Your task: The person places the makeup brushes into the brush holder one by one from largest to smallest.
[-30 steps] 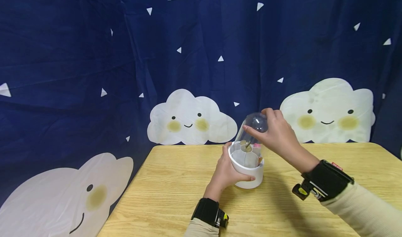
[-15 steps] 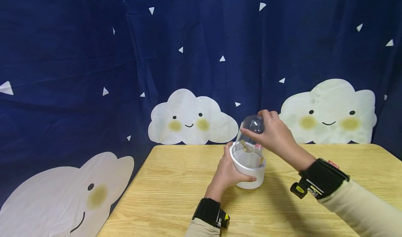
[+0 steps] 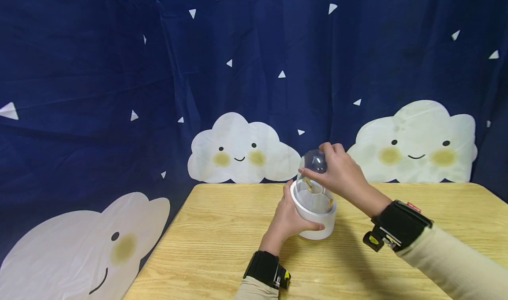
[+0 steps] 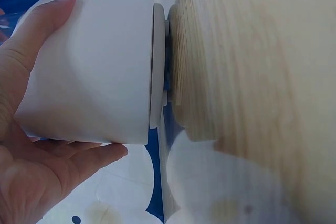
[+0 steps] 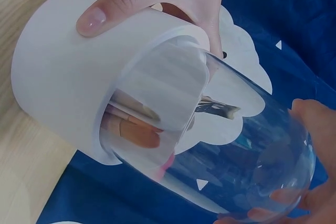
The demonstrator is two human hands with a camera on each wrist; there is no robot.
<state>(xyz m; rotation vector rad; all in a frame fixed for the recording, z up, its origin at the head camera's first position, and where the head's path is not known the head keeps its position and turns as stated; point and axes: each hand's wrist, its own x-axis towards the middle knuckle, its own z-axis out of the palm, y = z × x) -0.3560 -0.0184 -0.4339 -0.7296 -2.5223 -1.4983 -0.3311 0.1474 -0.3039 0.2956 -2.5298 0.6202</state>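
A round white brush holder [image 3: 319, 229] stands on the table, gripped round its side by my left hand [image 3: 291, 218]. My right hand [image 3: 342, 171] holds the clear domed lid [image 3: 312, 161] near its rounded top, thumb on one side and fingers on the other. The lid's lower end is inside the holder's white rim, as the right wrist view shows. Through the clear wall show pale dividers, a brush with an orange-brown tip [image 5: 139, 134], a metallic-looking piece [image 5: 216, 107] and a bit of pink [image 5: 165, 167]. In the left wrist view, the holder's underside has a thin base disc [image 4: 158, 66].
The light wooden table [image 3: 222, 229] reaches under both arms. Behind it hangs a dark blue curtain [image 3: 254, 48] printed with smiling clouds and white triangles. Black straps with small cameras [image 3: 401, 227] sit on both wrists.
My right hand has moved down and slightly left, bringing the lid lower into the holder. My left hand stays round the holder in nearly the same place.
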